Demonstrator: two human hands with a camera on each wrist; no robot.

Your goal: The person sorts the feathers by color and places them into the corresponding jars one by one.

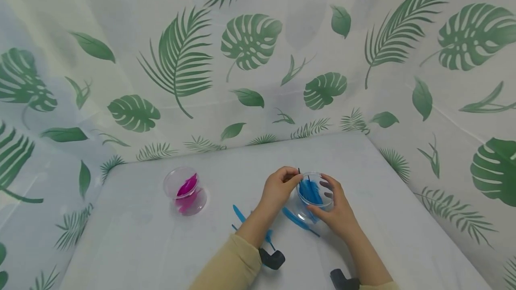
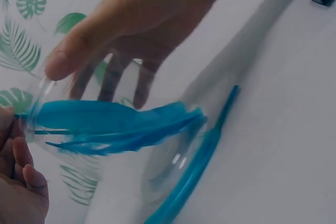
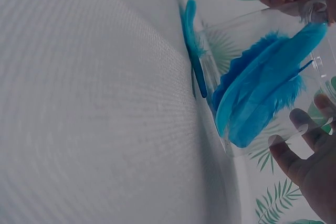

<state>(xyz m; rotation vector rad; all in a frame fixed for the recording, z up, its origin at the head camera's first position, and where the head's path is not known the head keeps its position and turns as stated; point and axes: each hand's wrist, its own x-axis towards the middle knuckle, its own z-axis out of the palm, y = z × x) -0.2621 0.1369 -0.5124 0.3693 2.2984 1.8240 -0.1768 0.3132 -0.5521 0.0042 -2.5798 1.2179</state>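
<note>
In the head view a clear plastic cup (image 1: 325, 200) with blue feathers (image 1: 309, 191) inside stands at right of the table's middle. My right hand (image 1: 337, 211) grips the cup from its right side, thumb in front and fingers round the back. At the rim, my left hand (image 1: 282, 187) pinches the dark quill of a blue feather whose vane is down in the cup. The left wrist view shows that feather (image 2: 84, 115) inside the clear wall, its quill between my left fingertips (image 2: 6, 116). Another blue feather (image 1: 296, 219) lies on the table beside the cup.
More blue feathers (image 1: 238, 213) lie on the white table (image 1: 133, 236), partly hidden under my left forearm. A second clear cup (image 1: 171, 176) holding magenta feathers (image 1: 187, 186) stands to the left. Leaf-printed cloth (image 1: 258, 79) rises behind the table and at both sides.
</note>
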